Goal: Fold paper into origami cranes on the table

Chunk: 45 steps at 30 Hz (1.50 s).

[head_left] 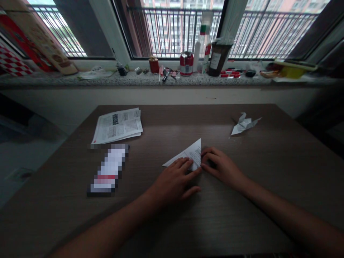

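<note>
Pressing folded paper [195,152] flat, seemingly to steady it, the left grip [174,181] lies spread while the right grip [220,165] curls at the paper's edge, any pinch unclear

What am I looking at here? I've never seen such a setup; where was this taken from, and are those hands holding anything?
There is no machine here: these are a person's own two bare hands. The single picture comes from a camera worn on that person's head, looking forward and down, so the arms reach in from below.

The left hand lies over a folded paper, its fingers resting on it. The right hand is at the paper's right edge, fingers curled; whether it pinches the edge is hard to tell.

Also on the table are printed sheets, a phone with its screen blurred out, and a paper bird. Behind, a windowsill bears a can, a cup and small odds and ends.
</note>
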{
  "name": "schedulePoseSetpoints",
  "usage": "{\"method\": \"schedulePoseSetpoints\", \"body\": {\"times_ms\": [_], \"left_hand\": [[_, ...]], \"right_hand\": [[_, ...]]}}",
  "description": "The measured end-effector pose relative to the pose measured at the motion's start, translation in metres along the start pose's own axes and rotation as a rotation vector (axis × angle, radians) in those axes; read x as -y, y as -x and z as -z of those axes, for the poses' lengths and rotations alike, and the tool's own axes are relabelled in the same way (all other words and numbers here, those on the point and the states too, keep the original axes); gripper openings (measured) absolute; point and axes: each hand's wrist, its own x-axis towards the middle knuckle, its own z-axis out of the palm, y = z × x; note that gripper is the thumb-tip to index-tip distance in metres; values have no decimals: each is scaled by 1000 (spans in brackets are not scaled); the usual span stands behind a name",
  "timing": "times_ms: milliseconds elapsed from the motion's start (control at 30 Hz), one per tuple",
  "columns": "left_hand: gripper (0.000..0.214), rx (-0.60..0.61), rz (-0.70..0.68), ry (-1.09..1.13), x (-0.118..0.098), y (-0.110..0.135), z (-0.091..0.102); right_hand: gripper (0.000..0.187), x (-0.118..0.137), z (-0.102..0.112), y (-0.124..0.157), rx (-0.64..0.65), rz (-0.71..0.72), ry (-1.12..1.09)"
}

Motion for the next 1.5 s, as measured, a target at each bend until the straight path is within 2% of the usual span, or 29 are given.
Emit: {"method": "schedulePoseSetpoints", "body": {"times_ms": [267,600,767,933,1167,1500], "left_hand": [[55,-2,-3,46,0,1,3],[56,-16,-6,66,0,1,3],[58,-20,-1,62,1,2,1],[58,-2,1,74,3,3,2],[56,-18,-9,69,5,1,3],[51,-37,-22,51,4,0,4]], "right_hand": [[6,-6,-3,-12,-32,-46,66],[9,-44,9,-58,-76,-49,188],[11,-58,15,-80,-70,-107,288],[10,-68,18,-93,-71,-109,290],[13,-63,22,-83,-104,-137,248],[7,-46,14,-56,-28,-49,140]]}}
